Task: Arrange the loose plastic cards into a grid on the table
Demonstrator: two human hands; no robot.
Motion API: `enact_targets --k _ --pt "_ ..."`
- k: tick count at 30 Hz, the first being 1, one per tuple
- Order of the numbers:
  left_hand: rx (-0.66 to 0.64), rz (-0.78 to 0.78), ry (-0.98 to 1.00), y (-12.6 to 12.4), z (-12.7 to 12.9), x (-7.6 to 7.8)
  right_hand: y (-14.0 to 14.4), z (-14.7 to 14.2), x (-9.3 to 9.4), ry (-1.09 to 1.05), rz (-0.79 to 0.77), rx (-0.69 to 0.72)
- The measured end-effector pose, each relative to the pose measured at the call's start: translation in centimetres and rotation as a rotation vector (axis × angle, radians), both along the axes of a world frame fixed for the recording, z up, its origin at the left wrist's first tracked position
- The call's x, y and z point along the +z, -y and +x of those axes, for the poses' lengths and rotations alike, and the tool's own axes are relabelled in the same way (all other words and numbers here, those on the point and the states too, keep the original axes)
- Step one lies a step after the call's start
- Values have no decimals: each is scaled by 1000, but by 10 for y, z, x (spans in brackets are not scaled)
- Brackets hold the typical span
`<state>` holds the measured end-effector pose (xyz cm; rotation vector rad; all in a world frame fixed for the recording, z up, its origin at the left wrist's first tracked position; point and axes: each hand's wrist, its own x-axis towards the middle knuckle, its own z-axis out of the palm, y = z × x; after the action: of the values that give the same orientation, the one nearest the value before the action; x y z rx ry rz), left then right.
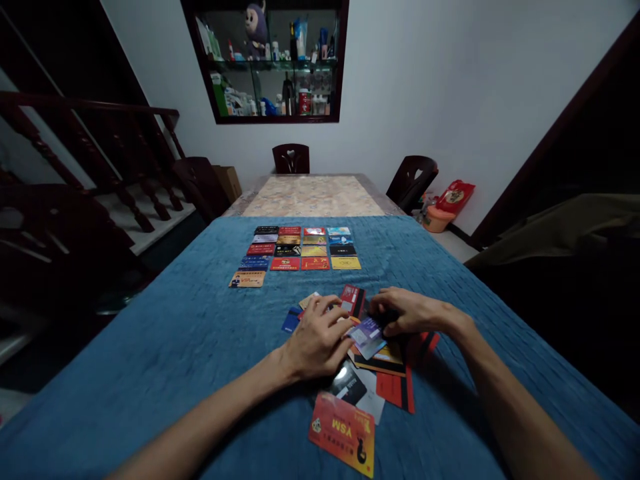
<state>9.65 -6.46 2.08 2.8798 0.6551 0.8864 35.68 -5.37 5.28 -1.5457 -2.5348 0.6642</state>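
A loose heap of plastic cards lies on the blue cloth in front of me. My left hand (pixel 320 337) rests over the heap's left side, its fingers bent and apart, hiding some cards. My right hand (pixel 407 312) is closed at the right edge of a purple card (pixel 369 335), thumb against it and fingers curled. Around the hands are a red card with a dark stripe (pixel 353 300), a blue card (pixel 291 320), an orange card (pixel 383 362), a red card (pixel 396 388) and a black card (pixel 347 383). Closest to me is a red-yellow YSM card (pixel 344 432).
Beyond the heap, several cards stand in neat columns, with a tan VIP card (pixel 247 279) at the near left. The blue cloth (pixel 200 347) covers the near table; a patterned top (pixel 310 195) shows behind. Chairs (pixel 291 159) surround it.
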Motion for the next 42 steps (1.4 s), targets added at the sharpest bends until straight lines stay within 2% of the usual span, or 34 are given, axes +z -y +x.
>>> enact_targets --k 5,9,25,29,35,42 --pt "-1 -87 -91 12 10 -3 6 -14 2 95 -109 -17" --pt "18 -112 -145 14 13 -9 9 -22 4 98 -115 -27" --pt "34 -112 -87 17 15 -15 3 -22 -2 45 -128 -50" --pt "31 -48 -91 18 15 -16 2 -24 -2 44 -120 -42" --pt "-27 179 -85 17 14 -18 1 -23 -3 2 -108 -4" --pt "-55 388 15 8 14 -15 0 -18 1 -186 -94 87"
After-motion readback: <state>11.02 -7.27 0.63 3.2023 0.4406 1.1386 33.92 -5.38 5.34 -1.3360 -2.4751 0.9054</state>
